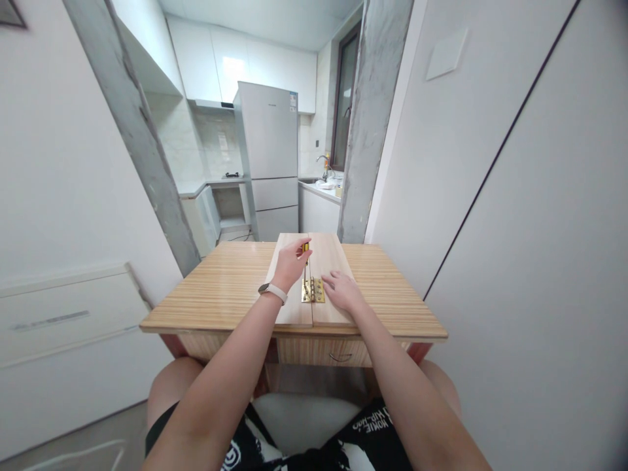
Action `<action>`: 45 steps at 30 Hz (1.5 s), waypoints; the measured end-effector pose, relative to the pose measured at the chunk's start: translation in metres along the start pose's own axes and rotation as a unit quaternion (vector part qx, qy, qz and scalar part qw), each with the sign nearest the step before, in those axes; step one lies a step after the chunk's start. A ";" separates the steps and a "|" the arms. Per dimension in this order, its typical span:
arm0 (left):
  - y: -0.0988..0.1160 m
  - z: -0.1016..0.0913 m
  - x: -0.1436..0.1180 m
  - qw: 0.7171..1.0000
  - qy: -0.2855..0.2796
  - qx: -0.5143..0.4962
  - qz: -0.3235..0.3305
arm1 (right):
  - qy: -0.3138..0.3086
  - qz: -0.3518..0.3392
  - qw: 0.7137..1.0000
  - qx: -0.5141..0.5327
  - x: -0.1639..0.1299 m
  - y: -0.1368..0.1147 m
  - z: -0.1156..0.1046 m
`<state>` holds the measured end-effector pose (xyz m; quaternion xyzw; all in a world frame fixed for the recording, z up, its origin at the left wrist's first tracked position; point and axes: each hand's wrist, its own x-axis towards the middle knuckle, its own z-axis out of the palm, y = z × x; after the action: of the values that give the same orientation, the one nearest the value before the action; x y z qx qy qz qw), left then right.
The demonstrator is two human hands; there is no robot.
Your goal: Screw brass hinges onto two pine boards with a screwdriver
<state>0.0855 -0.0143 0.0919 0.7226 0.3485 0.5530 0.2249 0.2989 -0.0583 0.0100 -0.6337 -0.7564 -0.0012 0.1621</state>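
Note:
My left hand (290,261), with a watch (273,292) on its wrist, is closed around the yellow-and-black handle of a screwdriver (305,247). The screwdriver stands upright, its thin shaft reaching down to the left leaf of a brass hinge (313,291). That hinge lies spread across the seam between two pale wooden boards, the left board (294,315) and the right board (333,252). My right hand (342,290) rests on the right board, fingers stretched out, with the fingertips at the hinge's right edge. Whether the tip sits in a screw is too small to tell.
The boards lie on a striped wooden table (210,288) with a drawer handle (340,357) at its front. White walls flank both sides. Beyond the table stand a grey fridge (272,137) and a sink counter with a faucet (324,163). A low white cabinet (69,320) is at left.

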 end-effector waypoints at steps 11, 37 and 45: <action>-0.005 -0.008 -0.001 0.975 -0.102 -0.196 -0.023 | -0.005 0.001 1.000 0.004 0.000 0.001 0.000; -0.009 -0.013 0.000 0.988 -0.099 -0.121 0.015 | 0.006 -0.005 1.000 0.000 0.001 0.003 0.002; -0.005 -0.007 0.000 0.987 -0.062 -0.146 -0.033 | 0.000 -0.006 1.000 0.001 0.001 0.002 0.000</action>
<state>0.0771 -0.0117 0.0903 0.7033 0.2727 0.5443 0.3671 0.3012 -0.0572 0.0097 -0.6290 -0.7603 -0.0014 0.1623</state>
